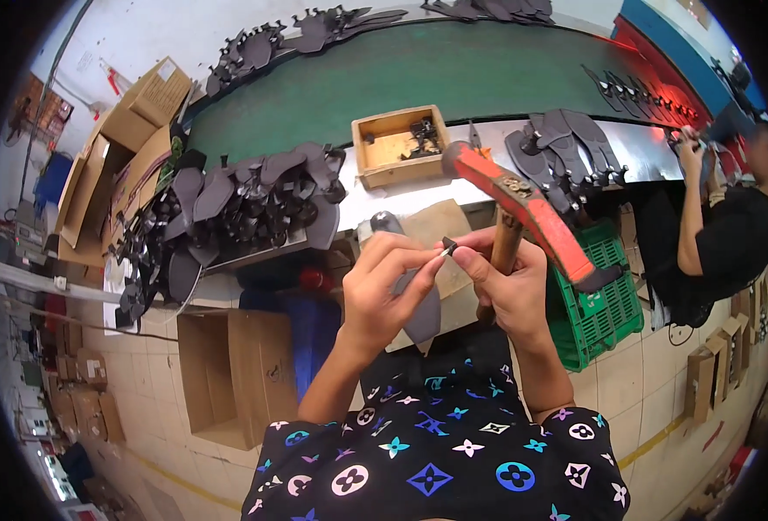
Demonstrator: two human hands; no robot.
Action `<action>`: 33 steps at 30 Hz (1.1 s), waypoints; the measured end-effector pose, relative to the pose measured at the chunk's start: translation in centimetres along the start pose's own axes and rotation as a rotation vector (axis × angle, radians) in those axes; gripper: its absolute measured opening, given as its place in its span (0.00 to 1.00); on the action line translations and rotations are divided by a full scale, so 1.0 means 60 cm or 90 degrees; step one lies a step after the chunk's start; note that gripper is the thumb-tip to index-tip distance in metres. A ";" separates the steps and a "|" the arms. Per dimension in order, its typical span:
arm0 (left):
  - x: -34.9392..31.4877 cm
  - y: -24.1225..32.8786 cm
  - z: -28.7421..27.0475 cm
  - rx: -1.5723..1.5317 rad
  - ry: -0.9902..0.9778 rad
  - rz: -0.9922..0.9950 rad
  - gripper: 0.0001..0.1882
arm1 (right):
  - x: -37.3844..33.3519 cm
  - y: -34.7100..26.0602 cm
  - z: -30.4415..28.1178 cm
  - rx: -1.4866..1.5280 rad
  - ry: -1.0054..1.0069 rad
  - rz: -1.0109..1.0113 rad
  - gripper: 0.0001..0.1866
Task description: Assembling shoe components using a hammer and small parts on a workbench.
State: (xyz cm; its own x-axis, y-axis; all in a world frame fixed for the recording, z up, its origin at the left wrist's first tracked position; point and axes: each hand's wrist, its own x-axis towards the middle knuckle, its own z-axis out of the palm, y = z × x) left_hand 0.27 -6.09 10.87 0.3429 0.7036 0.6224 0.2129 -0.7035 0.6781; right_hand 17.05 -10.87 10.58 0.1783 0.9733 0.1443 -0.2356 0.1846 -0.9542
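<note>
My left hand [377, 291] is closed, thumb and fingertips pinching a small black piece [449, 247] with a pale end. My right hand [516, 291] is closed round the wooden handle [506, 240] of a hammer with a red head [536, 213], and its thumb and forefinger also meet at the black piece. Beneath the hands a dark grey shoe sole [422, 314] lies on a tan board [440, 227], partly hidden by my left hand. Beyond them a shallow wooden box [384, 175] holds small black parts.
Heeled grey shoe soles [219, 195] are heaped at the left, with more [566, 148] at the right. A green conveyor belt [332, 91] runs behind. A green crate [605, 304] stands right, a cardboard box [236, 373] left. A co-worker [731, 208] sits at the far right.
</note>
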 end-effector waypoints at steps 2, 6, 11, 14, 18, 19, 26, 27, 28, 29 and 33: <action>-0.011 -0.040 -0.001 0.039 0.022 -0.027 0.11 | 0.003 0.018 -0.006 -0.036 -0.008 0.001 0.12; -0.042 -0.171 0.022 0.217 0.106 -0.124 0.16 | 0.033 0.053 -0.004 -0.126 0.033 -0.016 0.10; -0.045 -0.220 0.043 0.068 0.082 -0.230 0.16 | 0.075 0.089 -0.013 -0.274 -0.048 0.020 0.11; -0.046 -0.205 0.044 -0.041 0.049 -0.280 0.13 | 0.102 0.141 -0.017 -0.360 -0.074 -0.071 0.12; -0.059 -0.200 0.051 -0.081 0.040 -0.291 0.15 | 0.123 0.153 -0.014 -0.433 -0.178 -0.166 0.12; -0.061 -0.208 0.053 -0.085 0.042 -0.280 0.15 | 0.125 0.157 -0.013 -0.463 -0.194 -0.174 0.11; -0.059 -0.194 0.034 -0.082 -0.023 -0.312 0.13 | 0.122 0.166 -0.023 -0.557 -0.239 -0.235 0.13; -0.059 -0.193 0.034 -0.084 -0.023 -0.311 0.13 | 0.123 0.167 -0.026 -0.559 -0.238 -0.235 0.13; -0.059 -0.193 0.034 -0.057 -0.028 -0.303 0.13 | 0.125 0.169 -0.030 -0.578 -0.245 -0.237 0.14; -0.059 -0.193 0.034 -0.030 -0.033 -0.295 0.13 | 0.125 0.169 -0.033 -0.597 -0.251 -0.238 0.15; -0.064 -0.204 0.037 -0.059 -0.013 -0.279 0.13 | 0.118 0.163 -0.028 -0.576 -0.244 -0.242 0.16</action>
State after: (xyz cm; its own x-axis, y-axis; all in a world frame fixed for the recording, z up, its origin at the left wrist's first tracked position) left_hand -1.64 -0.40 -0.67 0.2570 0.9306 0.2607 0.2602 -0.3265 0.9087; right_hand 17.59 -2.40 1.85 -0.2599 0.8800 0.3976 0.6016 0.4696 -0.6462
